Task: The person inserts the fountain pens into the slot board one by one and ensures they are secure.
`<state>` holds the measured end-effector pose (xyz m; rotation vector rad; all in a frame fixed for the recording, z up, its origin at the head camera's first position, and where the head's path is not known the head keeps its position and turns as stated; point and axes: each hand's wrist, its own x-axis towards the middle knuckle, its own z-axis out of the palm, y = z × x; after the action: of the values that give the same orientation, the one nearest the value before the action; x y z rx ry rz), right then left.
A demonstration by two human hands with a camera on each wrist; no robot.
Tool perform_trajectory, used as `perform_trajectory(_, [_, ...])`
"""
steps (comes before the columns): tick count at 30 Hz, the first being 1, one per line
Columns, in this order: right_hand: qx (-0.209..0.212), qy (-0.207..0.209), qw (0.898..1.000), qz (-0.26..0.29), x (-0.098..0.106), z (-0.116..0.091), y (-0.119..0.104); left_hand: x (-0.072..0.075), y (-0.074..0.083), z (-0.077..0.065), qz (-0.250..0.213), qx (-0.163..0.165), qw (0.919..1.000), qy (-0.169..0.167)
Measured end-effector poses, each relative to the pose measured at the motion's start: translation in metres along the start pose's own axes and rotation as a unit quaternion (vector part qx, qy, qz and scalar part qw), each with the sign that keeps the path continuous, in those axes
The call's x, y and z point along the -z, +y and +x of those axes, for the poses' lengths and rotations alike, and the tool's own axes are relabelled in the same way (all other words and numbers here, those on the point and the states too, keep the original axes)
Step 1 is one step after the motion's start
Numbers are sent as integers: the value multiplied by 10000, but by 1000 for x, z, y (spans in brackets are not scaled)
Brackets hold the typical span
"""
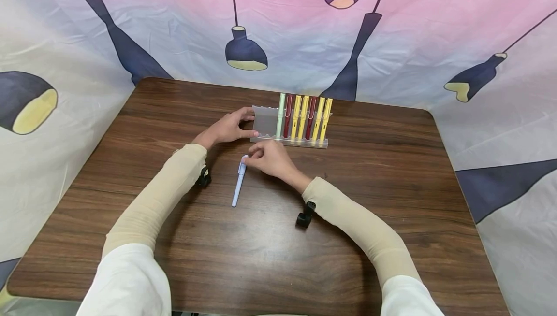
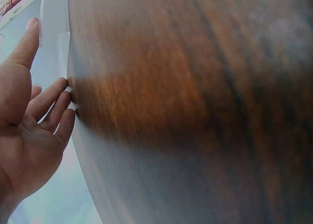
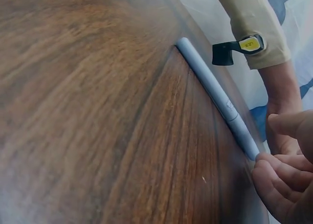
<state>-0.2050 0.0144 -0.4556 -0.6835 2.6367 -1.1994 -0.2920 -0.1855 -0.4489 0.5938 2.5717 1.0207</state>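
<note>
A clear pen rack (image 1: 265,122) stands toward the back of the table, holding a row of upright pens (image 1: 301,118) in pale green, dark red and yellow. My left hand (image 1: 228,127) holds its left end, thumb at the front base and fingers at the back edge. In the left wrist view, fingers of that hand (image 2: 44,121) reach down along the rack's bottom edge. A light blue capped pen (image 1: 238,185) lies on the table before the rack. My right hand (image 1: 271,159) is at its cap end, fingertips (image 3: 264,165) right at the pen and thumb spread apart above.
The dark wooden table (image 1: 370,176) runs back to a printed cloth backdrop (image 1: 287,50) with lamp drawings. Small black cameras (image 1: 304,214) are strapped to both forearms.
</note>
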Motion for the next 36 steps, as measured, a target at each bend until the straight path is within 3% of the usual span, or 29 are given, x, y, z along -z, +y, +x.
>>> perform_trajectory(18, [-371, 20, 9982, -479, -9, 11, -6, 0, 1, -1, 42, 54, 10000, 4])
perform_trajectory(36, [-300, 182, 9946, -978, -20, 15, -10, 0, 3, -1, 17, 33, 10000, 3])
